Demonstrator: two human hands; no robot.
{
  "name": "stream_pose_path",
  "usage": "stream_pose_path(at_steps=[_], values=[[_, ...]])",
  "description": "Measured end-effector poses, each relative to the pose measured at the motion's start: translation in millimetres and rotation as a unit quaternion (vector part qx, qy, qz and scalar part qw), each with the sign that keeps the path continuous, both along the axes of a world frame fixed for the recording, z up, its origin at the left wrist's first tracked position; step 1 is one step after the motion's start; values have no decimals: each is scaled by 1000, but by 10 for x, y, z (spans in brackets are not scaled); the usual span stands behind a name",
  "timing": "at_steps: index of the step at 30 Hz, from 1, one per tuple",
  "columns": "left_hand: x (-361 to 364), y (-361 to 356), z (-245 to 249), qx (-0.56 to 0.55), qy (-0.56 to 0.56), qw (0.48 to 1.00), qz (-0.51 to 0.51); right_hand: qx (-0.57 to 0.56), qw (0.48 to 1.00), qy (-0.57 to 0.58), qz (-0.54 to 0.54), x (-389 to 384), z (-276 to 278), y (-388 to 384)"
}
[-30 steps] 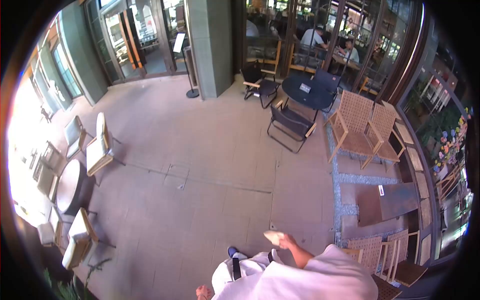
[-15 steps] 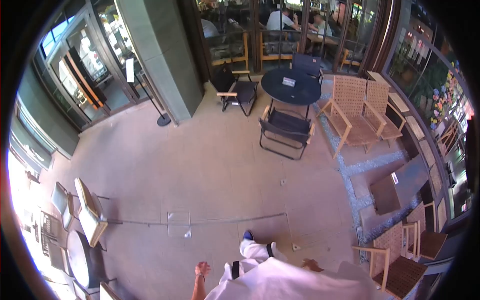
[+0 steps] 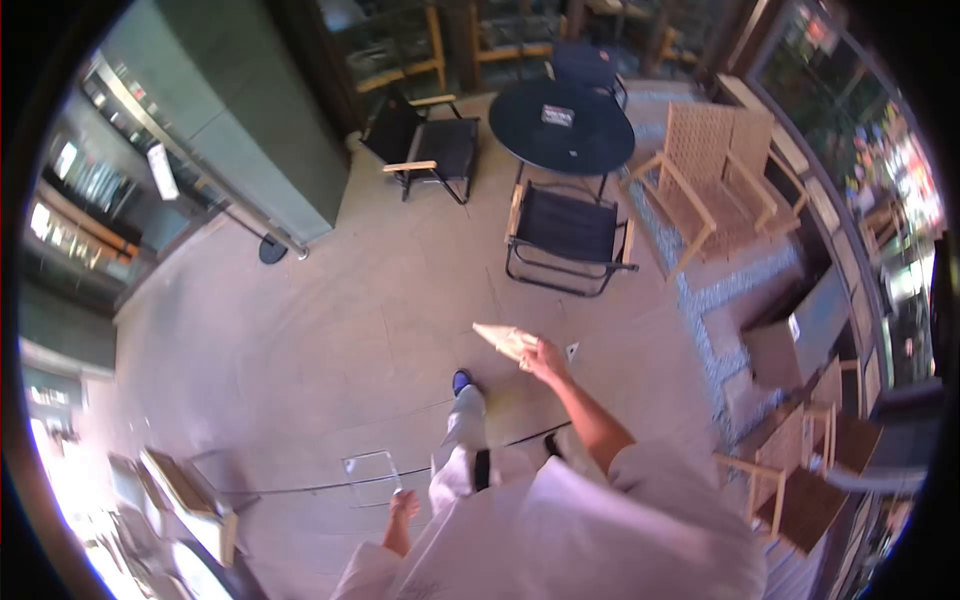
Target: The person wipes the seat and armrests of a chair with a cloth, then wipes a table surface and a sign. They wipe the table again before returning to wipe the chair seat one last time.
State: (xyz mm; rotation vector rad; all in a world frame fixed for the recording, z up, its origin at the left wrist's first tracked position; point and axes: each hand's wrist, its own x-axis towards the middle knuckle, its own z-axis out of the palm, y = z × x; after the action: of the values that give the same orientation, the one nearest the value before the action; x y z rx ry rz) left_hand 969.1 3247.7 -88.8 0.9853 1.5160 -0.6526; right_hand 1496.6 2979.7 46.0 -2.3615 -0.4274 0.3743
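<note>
My right hand (image 3: 543,360) reaches forward over the floor, closed around one end of a pale, flat, pointed thing (image 3: 503,339). It looks like folded paper or card, though I cannot tell its exact kind. Low in the view, my left hand (image 3: 404,506) hangs beside my leg, fingers loosely apart, with nothing seen in it. Between the two hands, a foot in a dark blue shoe (image 3: 461,381) steps forward on the tiled floor (image 3: 330,330).
Ahead stands a round black table (image 3: 540,140) with a small sign (image 3: 558,116) on it. Black folding chairs (image 3: 567,225) surround it. Woven wooden armchairs (image 3: 720,200) line the right side. A post stand (image 3: 272,250) is by the grey pillar (image 3: 250,110). More chairs (image 3: 190,495) are at lower left.
My right hand has swung up and forward from beside my body, bringing the pale flat thing into view. The table and chairs ahead appear nearer, and the view has tilted down.
</note>
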Motion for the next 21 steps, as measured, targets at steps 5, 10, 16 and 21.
stream_pose_path(at_steps=[5, 10, 16, 21], values=[[2393, 1247, -145, -71, -30, 997, -8, -8, 990, -12, -142, 700, 267, 3], [4846, 1966, 229, 81, -126, 949, -276, 110, 835, 127, -524, 1232, 356, -654], [7585, 2097, 190, 174, -242, 886, -355, 98, 865, -110, -480, 2967, 192, -663], [9049, 1606, -1139, 219, -169, 907, -317, -149, 942, -4, -300, 4385, -716, -677]])
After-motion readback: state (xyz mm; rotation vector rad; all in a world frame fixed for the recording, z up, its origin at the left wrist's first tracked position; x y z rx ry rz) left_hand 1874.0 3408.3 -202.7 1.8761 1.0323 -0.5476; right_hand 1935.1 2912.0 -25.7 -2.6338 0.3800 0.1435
